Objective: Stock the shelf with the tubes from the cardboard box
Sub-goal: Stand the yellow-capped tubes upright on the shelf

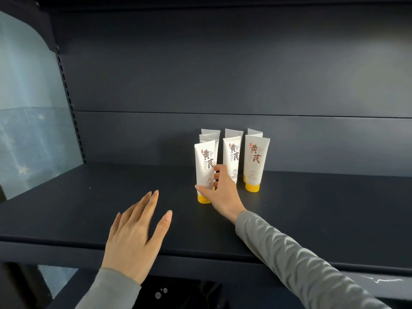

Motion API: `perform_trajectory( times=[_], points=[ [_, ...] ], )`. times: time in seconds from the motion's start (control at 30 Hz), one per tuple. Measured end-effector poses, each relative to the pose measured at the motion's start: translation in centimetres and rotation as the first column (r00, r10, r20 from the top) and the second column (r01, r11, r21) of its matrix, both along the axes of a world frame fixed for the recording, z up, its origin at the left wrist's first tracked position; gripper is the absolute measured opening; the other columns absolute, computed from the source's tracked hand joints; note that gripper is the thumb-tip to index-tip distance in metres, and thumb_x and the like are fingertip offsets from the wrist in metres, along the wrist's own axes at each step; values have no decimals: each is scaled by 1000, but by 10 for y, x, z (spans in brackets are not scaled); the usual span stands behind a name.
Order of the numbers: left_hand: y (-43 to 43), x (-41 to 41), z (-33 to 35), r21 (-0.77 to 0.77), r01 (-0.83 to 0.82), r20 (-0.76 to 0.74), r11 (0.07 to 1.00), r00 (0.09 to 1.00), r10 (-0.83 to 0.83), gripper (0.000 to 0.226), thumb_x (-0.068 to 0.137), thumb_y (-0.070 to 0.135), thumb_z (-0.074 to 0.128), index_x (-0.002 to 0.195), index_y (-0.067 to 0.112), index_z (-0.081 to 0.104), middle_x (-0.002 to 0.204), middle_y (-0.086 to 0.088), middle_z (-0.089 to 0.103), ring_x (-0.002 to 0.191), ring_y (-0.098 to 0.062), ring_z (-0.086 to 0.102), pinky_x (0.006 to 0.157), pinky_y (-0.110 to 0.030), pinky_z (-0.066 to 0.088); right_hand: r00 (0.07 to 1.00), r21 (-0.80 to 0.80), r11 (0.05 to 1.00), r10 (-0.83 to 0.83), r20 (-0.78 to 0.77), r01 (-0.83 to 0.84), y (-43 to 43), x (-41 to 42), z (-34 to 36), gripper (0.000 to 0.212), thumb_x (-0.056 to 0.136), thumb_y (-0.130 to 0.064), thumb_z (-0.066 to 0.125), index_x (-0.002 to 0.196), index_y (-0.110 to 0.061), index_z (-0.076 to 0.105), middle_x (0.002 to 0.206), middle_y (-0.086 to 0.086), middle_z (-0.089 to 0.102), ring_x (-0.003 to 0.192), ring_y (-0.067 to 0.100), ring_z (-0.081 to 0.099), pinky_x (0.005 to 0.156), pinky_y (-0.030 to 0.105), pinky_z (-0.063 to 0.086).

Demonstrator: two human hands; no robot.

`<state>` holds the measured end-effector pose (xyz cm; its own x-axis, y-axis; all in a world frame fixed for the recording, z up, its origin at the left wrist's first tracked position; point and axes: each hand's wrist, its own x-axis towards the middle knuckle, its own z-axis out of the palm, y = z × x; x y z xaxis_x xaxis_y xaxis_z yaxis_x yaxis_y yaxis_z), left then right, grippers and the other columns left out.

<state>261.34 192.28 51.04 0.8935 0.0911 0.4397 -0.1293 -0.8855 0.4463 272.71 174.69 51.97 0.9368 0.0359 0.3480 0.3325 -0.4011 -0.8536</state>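
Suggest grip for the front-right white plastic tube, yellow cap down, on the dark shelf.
Pinch the front-right white plastic tube at its rounder lower body, just above the yellow cap, coming from the right: that side is open, neighbours crowd left and behind.

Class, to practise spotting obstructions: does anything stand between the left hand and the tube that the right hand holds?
Nothing visible does. Only bare shelf lies between the left hand and the tube; the right hand grips it from its right, and the other tubes stand behind.
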Motion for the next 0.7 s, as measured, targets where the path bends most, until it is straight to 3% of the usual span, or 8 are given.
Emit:
perform_trajectory(
  times=[0.23, 0.47, 0.53, 0.6, 0.7],
  points=[
    [6, -5, 2, -23, 55, 4, 998, 998, -55, 75, 81, 76, 7, 144, 36, 17, 151, 13, 27, 139, -8, 23, 116, -33, 12, 993, -4, 993, -117, -16, 117, 9, 0, -3, 52, 83, -24, 70, 118, -25, 31, 132, -1, 46, 123, 16, 44, 86, 20, 38],
    [2, -13, 4, -68, 124, 7, 990, 992, -124, 69, 84, 71, 12, 144, 36, 20, 150, 13, 28, 139, -9, 23, 116, -35, 15, 978, 0, 981, -194, -76, 195, 15, -5, -2, 58, 82, -25, 72, 125, -18, 34, 130, 2, 46, 122, 18, 46, 91, 26, 42],
    [0, -15, 5, -80, 149, 5, 986, 989, -149, 74, 77, 66, 13, 144, 37, 19, 150, 14, 27, 139, -8, 22, 116, -35, 14, 980, -3, 983, -182, -79, 182, 11, -12, 1, 64, 81, -29, 72, 129, -15, 32, 133, 5, 43, 120, 19, 46, 90, 25, 40],
    [-3, -17, 5, -86, 170, 7, 982, 985, -170, 75, 75, 65, 13, 144, 38, 19, 150, 15, 27, 139, -8, 21, 116, -35, 14, 984, -53, 985, -166, -59, 163, 4, -23, 7, 69, 83, -33, 70, 135, -13, 29, 138, 5, 39, 124, 21, 42, 97, 30, 39],
    [-9, -20, 6, -71, 190, 8, 979, 982, -190, 77, 74, 66, 10, 144, 38, 18, 151, 15, 26, 139, -7, 19, 116, -35, 13, 983, -257, 949, -180, 29, 182, -13, -47, 15, 61, 89, -41, 59, 138, -16, 32, 139, 2, 38, 127, 23, 41, 101, 40, 40]
  ],
)
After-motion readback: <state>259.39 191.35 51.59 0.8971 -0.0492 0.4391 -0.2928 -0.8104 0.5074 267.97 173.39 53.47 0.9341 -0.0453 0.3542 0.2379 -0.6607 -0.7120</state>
